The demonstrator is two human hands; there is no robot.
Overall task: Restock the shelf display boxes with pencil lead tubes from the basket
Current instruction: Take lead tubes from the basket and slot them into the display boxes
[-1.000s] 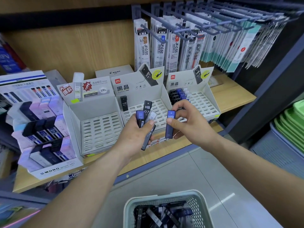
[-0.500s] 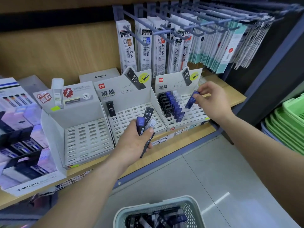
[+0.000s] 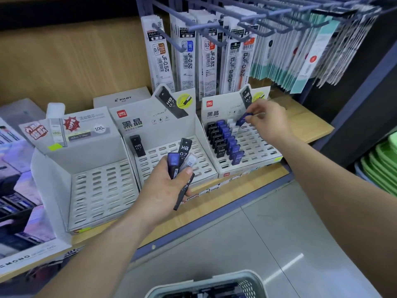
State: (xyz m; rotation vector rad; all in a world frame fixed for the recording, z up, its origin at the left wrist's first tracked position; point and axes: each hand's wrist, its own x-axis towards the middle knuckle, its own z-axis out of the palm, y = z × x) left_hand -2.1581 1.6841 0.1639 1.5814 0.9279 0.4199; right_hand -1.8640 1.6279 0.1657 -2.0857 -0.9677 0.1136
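Right hand (image 3: pixel 268 122) pinches a blue tube (image 3: pixel 242 120) over the right display box (image 3: pixel 261 150), at one o'clock from the left hand (image 3: pixel 163 190) — which grips spare tubes (image 3: pixel 184 150). Better to tip it upright (label forward) and press straight into a free slot.

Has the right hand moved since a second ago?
Yes. The right hand, pinching a blue tube, went rightward and back, from in front of the middle display box to above the rear slots of the right display box.

Bright even light; floor (image 3: pixel 285 268) glare streak; left edge blurred, warped.
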